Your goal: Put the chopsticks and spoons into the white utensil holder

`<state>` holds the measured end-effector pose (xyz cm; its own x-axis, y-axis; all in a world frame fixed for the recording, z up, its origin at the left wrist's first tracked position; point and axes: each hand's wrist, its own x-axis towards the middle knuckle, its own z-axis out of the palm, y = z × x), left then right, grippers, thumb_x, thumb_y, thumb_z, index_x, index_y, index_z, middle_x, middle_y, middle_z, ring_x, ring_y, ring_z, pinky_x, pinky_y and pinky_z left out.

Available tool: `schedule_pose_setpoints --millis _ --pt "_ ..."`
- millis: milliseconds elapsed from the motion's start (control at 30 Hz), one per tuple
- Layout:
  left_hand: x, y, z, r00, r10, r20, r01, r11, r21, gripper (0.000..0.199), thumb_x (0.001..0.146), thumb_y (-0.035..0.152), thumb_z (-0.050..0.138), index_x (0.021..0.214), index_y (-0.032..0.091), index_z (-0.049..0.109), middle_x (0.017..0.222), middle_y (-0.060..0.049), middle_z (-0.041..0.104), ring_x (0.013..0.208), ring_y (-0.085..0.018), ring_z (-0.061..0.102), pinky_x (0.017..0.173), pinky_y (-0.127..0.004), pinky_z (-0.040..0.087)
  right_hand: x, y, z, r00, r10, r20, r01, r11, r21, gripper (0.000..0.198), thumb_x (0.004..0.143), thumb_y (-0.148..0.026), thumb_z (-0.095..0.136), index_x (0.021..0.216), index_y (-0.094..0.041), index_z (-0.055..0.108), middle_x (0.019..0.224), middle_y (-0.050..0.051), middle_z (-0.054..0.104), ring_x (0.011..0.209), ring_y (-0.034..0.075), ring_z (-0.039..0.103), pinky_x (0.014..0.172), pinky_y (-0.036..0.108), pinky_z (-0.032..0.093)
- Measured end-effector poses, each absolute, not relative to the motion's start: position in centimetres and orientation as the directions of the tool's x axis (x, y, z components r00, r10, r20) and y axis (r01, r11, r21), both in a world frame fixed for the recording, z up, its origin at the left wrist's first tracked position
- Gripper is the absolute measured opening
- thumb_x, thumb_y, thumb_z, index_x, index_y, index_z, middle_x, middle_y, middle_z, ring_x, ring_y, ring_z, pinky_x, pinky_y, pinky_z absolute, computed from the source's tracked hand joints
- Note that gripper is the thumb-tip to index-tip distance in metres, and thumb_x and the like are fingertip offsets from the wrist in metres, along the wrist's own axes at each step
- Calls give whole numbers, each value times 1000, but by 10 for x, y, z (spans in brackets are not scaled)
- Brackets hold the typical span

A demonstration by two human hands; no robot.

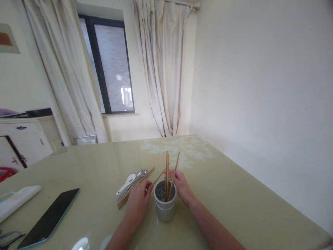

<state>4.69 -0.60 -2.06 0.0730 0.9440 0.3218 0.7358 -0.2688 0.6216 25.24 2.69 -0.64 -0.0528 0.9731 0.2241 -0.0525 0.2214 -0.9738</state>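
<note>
A grey and white utensil holder (165, 211) with a perforated bottom stands upright on the table. Several wooden chopsticks (167, 177) stand in it, leaning against its right side. My left hand (139, 198), left of the holder, is closed on one end of a slanting chopstick (159, 176). Behind the holder's right rim, my right hand (182, 185) has its fingers curled at that chopstick's far end, partly hidden by the standing chopsticks. Under and beside my left hand lie more chopsticks (150, 172), metal spoons (140, 173) and a white ceramic spoon (127, 183).
A black tablet (50, 217) lies on the pale green table (223, 208) at left, near a white object (18, 201) and scissors (10, 238). A small white dish (81, 244) is at the front edge of view. A wall (267, 104) borders the table's right side.
</note>
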Motion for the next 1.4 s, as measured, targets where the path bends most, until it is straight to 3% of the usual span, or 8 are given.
schedule_pose_setpoints --millis 200,367,567,667,900,1100,1233,1400 --pt "47 -5 -25 0 946 325 672 -241 701 32 102 48 45 94 25 66 91 -7 79 86 -27 73 81 -39 51 262 18 9 104 925 365 -130 376 -917 75 93 -88 42 85 -20 72 64 -1 51 56 16 43 53 29 35" --pt "45 -4 -23 -31 947 320 673 -217 707 30 100 46 46 95 24 66 92 -6 79 89 -26 74 82 -39 52 272 7 23 -2 865 501 -40 501 -864 49 89 -66 74 73 -21 63 64 -3 51 59 14 46 55 27 38" --pt "47 -5 -20 -43 944 327 659 -219 720 32 100 47 46 96 23 67 93 -6 79 89 -25 74 84 -41 54 268 8 28 55 902 428 -58 431 -900 43 84 -61 81 93 -20 75 62 -3 57 53 13 48 48 26 41" --pt "48 -6 -19 -43 942 334 656 -226 721 32 100 48 46 96 24 68 93 -6 79 86 -25 73 82 -40 54 265 8 27 70 914 400 -91 405 -910 50 77 -61 88 103 -22 71 62 -3 62 52 15 53 47 25 44" --pt "53 -9 -12 -26 936 350 552 -278 786 38 100 52 47 93 22 69 84 -5 76 76 -23 69 75 -36 53 264 19 15 114 936 334 -72 343 -937 59 89 -76 65 74 -20 67 65 1 67 48 13 52 48 26 40" --pt "62 -14 -12 106 936 334 500 -341 796 30 99 43 51 97 20 71 91 -6 78 78 -22 68 71 -32 51 250 21 0 -168 971 171 -130 150 -980 56 77 -74 80 77 -19 73 69 2 70 71 22 66 67 32 51" --pt "53 -10 -13 94 925 368 617 -344 707 36 105 41 43 104 22 73 101 -8 79 90 -24 71 82 -35 54 255 23 8 -28 972 233 -202 223 -954 54 81 -73 78 85 -20 69 79 5 75 72 21 68 62 30 50" --pt "26 -7 -9 -59 927 371 963 -45 265 30 105 28 45 107 21 75 113 -11 76 111 -30 67 95 -43 50 301 29 38 473 761 445 -116 554 -824 48 89 -68 73 90 -21 66 76 3 72 61 15 59 58 27 46"
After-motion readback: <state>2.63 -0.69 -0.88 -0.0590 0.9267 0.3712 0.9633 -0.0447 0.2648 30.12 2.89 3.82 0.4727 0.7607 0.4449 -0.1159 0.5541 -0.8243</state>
